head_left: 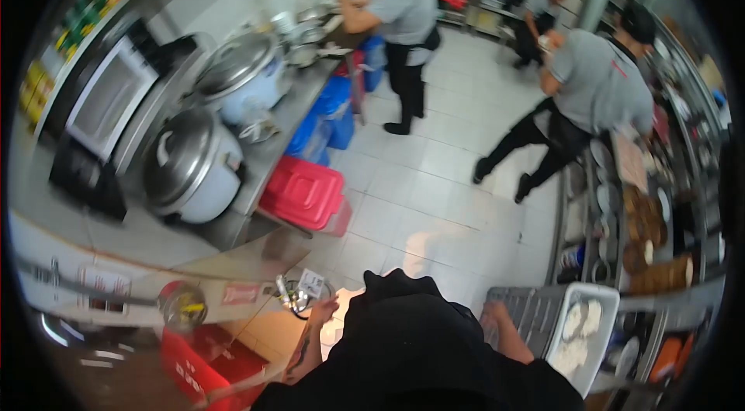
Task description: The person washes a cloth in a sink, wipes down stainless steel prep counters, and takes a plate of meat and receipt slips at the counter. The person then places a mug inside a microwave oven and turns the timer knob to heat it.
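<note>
My left hand [327, 308] is low in the view, its fingers curled beside a round metal-rimmed thing [292, 298] with a small white printed card [312, 284]. Whether the fingers grip that thing or only lie next to it is hard to make out. My right hand [491, 315] hangs by the near side of a grey slatted rack [521, 322]; it is blurred and partly hidden by my black clothing. On the rack's right stands a white tub [610, 310] holding pale, whitish contents [576, 337].
Two large rice cookers [186, 163] and a microwave [112, 97] stand on the left counter. Below are a red lidded bin [306, 192] and blue bags. A red crate [209, 372] is at lower left. Co-workers [407, 11] [597, 77] [537, 19] occupy the tiled floor ahead; shelves line the right.
</note>
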`<state>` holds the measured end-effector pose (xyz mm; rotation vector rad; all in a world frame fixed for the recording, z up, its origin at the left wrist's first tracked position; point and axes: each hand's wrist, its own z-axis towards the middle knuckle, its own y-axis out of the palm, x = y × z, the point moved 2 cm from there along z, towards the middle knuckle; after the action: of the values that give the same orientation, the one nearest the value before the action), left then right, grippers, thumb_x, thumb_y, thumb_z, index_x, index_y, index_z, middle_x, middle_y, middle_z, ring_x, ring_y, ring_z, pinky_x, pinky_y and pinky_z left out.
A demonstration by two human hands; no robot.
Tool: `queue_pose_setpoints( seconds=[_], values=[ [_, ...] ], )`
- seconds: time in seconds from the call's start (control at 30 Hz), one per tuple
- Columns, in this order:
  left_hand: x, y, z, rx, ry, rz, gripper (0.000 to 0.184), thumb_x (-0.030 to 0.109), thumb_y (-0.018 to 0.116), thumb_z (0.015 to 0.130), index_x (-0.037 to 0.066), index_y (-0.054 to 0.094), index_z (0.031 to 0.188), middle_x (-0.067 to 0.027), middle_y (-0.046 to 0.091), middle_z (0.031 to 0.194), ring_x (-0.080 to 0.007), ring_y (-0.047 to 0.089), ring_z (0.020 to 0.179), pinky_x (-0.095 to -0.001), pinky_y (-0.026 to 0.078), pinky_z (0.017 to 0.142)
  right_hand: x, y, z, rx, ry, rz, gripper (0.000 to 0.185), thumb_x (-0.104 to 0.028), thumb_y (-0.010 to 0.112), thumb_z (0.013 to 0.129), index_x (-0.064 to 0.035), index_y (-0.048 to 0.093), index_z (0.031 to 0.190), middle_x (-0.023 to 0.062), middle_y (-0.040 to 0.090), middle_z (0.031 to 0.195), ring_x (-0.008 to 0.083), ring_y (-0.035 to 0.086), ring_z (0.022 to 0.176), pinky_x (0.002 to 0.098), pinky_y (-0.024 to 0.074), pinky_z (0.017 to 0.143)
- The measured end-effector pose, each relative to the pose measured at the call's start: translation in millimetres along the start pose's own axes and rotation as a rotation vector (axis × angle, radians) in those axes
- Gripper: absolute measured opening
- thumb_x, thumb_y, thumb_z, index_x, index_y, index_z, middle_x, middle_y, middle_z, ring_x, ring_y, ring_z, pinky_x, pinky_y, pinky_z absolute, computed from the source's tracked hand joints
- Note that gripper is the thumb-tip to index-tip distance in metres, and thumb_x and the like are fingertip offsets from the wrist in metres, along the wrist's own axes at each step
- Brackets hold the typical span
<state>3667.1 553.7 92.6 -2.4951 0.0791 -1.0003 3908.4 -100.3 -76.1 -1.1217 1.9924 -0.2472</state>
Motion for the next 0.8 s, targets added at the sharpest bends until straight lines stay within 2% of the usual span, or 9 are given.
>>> queue_pose_setpoints(
  seconds=[0.07, 0.13, 0.17, 0.33, 0.47, 0.5, 0.63, 0.7, 0.8],
  values=[
    [-45.8, 27.6, -12.8, -0.102, -0.037, 0.149, 0.038, 0.023, 0.064, 0.088, 0.016, 0.064, 0.125, -0.0105, 0.07, 0.103, -0.0137, 0.065, 0.083, -0.0315, 0.054, 0.059, -117.0, -56.3, -59.1, 0.065, -0.016, -0.351, 0.039, -0.017, 0.06, 0.08, -0.0133, 0.067, 0.117, 0.0152, 0.07, 0.097, 0.0302, 0.068, 0.09, 0.0389, 0.0545, 0.078],
    [-71.3, 51.8, -32.8, -0.229, -0.075, 0.241, 0.037, 0.021, 0.063, 0.087, 0.014, 0.065, 0.123, -0.0101, 0.07, 0.102, -0.0139, 0.065, 0.082, -0.0315, 0.054, 0.06, -123.7, -76.2, -61.8, 0.161, 0.026, -0.152, 0.043, -0.016, 0.063, 0.075, -0.0148, 0.067, 0.118, 0.0151, 0.069, 0.103, 0.0351, 0.065, 0.095, 0.0407, 0.053, 0.084],
    [-78.6, 62.9, -40.7, -0.29, -0.083, 0.283, 0.036, 0.019, 0.062, 0.087, 0.013, 0.065, 0.123, -0.01, 0.07, 0.102, -0.014, 0.065, 0.082, -0.0315, 0.054, 0.06, -130.4, -85.7, -70.4, 0.265, -0.021, -0.216, 0.046, -0.011, 0.064, 0.072, -0.0151, 0.067, 0.118, 0.0138, 0.07, 0.103, 0.0292, 0.066, 0.096, 0.0383, 0.0531, 0.084],
    [-78.2, 95.7, -56.4, -0.421, -0.008, 0.412, 0.034, 0.012, 0.059, 0.087, 0.01, 0.066, 0.119, -0.0091, 0.071, 0.099, -0.0145, 0.066, 0.081, -0.0314, 0.053, 0.062, -84.5, -89.7, -109.4, 0.289, 0.105, 0.066, 0.056, -0.006, 0.069, 0.064, -0.0156, 0.067, 0.119, 0.0097, 0.071, 0.107, 0.0234, 0.067, 0.095, 0.0345, 0.0534, 0.082],
    [-51.4, 102.4, -53.6, -0.45, 0.106, 0.444, 0.032, 0.007, 0.056, 0.086, 0.007, 0.067, 0.116, -0.0085, 0.071, 0.097, -0.0149, 0.066, 0.08, -0.0313, 0.053, 0.064, 0.3, -24.8, -137.8, 0.312, 0.129, -0.006, 0.043, -0.01, 0.066, 0.071, -0.0129, 0.07, 0.115, 0.0118, 0.072, 0.094, 0.0232, 0.068, 0.079, 0.0337, 0.0546, 0.074],
    [-42.1, 101.9, -52.6, -0.453, 0.141, 0.446, 0.032, 0.005, 0.055, 0.086, 0.006, 0.068, 0.116, -0.0083, 0.071, 0.096, -0.015, 0.066, 0.08, -0.0313, 0.053, 0.064, -2.2, -17.4, -163.1, 0.258, 0.245, 0.073, 0.047, -0.009, 0.065, 0.067, -0.0147, 0.071, 0.113, 0.0152, 0.071, 0.097, 0.0274, 0.068, 0.087, 0.0361, 0.0537, 0.08],
    [55.3, 90.4, -66.7, -0.413, 0.27, 0.441, 0.032, 0.0, 0.053, 0.085, 0.003, 0.069, 0.113, -0.0076, 0.072, 0.094, -0.0154, 0.066, 0.079, -0.0312, 0.053, 0.066, 45.1, 44.3, -217.2, 0.119, 0.364, 0.138, 0.052, -0.005, 0.066, 0.062, -0.0167, 0.071, 0.113, 0.0175, 0.071, 0.096, 0.0299, 0.07, 0.086, 0.0371, 0.0551, 0.082],
    [54.2, 86.5, -35.8, -0.352, 0.18, 0.306, 0.037, 0.0, 0.05, 0.084, 0.004, 0.068, 0.116, -0.0059, 0.072, 0.093, -0.0139, 0.065, 0.076, -0.0288, 0.052, 0.064, 46.3, 64.9, -264.2, 0.14, 0.485, 0.23, 0.047, 0.001, 0.069, 0.072, -0.0117, 0.068, 0.118, 0.0152, 0.072, 0.089, 0.0222, 0.069, 0.069, 0.0334, 0.0584, 0.061],
    [29.4, 64.9, 31.5, -0.343, -0.031, 0.12, 0.042, -0.002, 0.05, 0.087, 0.006, 0.064, 0.125, -0.0053, 0.07, 0.094, -0.0137, 0.063, 0.074, -0.0264, 0.051, 0.063, 43.3, 97.2, -315.6, 0.214, 0.667, 0.538, 0.053, 0.007, 0.068, 0.069, -0.0108, 0.067, 0.119, 0.0149, 0.071, 0.088, 0.0231, 0.069, 0.069, 0.0336, 0.0598, 0.06]
  ],
)
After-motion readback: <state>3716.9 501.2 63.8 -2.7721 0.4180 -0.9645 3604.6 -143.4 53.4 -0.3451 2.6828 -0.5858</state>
